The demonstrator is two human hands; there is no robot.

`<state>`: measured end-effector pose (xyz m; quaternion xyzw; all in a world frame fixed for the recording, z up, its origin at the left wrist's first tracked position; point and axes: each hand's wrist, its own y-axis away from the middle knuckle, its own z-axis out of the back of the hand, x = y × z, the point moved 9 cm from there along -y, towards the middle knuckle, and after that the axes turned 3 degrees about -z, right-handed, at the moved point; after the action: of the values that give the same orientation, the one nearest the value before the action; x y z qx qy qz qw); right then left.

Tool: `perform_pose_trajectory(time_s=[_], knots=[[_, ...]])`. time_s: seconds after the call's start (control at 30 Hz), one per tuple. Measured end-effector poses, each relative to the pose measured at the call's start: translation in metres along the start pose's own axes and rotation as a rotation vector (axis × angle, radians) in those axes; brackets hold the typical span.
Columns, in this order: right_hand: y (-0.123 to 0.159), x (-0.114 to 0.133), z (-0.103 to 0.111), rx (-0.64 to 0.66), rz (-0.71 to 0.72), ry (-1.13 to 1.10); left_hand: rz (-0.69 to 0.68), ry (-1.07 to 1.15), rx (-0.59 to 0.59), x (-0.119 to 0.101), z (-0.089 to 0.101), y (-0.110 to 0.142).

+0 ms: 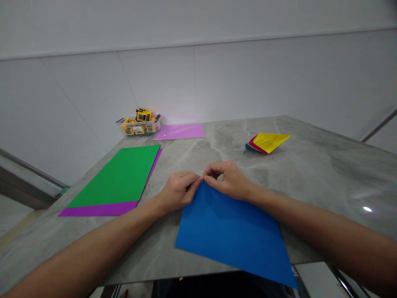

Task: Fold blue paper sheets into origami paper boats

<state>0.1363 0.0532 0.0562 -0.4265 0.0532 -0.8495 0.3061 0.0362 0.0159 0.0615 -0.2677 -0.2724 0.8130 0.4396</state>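
Observation:
A sheet of blue paper (232,231) lies at the table's front, its near right corner jutting past the edge. At its far left corner, my left hand (181,188) pinches the paper between thumb and fingers. Right beside it, my right hand (228,180) has thumb and index finger closed on the same corner. The two sets of fingertips almost touch. What the fingertips do to the corner itself is mostly hidden by them.
Green paper (120,176) rests on purple paper (99,210) at the left. Beyond are a pink sheet (182,131) and a clear plastic box (139,127) of yellow toy vehicles (144,115). A folded yellow, magenta and blue paper piece (269,142) sits at the right.

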Motion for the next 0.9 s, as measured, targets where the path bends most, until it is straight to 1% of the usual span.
perform_pose_trajectory(time_s=[0.2,0.43,0.67,0.9], knots=[[0.002,-0.003,-0.001,0.009,-0.012,-0.008,-0.07,-0.018,-0.028,-0.004,0.006,-0.001],[0.0,-0.006,0.004,0.001,-0.018,-0.012,-0.059,-0.042,-0.041,-0.001,0.011,0.001],[0.0,-0.012,0.013,-0.015,-0.052,0.031,-0.04,-0.068,-0.064,0.003,0.021,0.0],[0.0,-0.015,0.016,0.004,-0.074,0.028,-0.072,-0.119,-0.088,0.003,0.026,0.0]])
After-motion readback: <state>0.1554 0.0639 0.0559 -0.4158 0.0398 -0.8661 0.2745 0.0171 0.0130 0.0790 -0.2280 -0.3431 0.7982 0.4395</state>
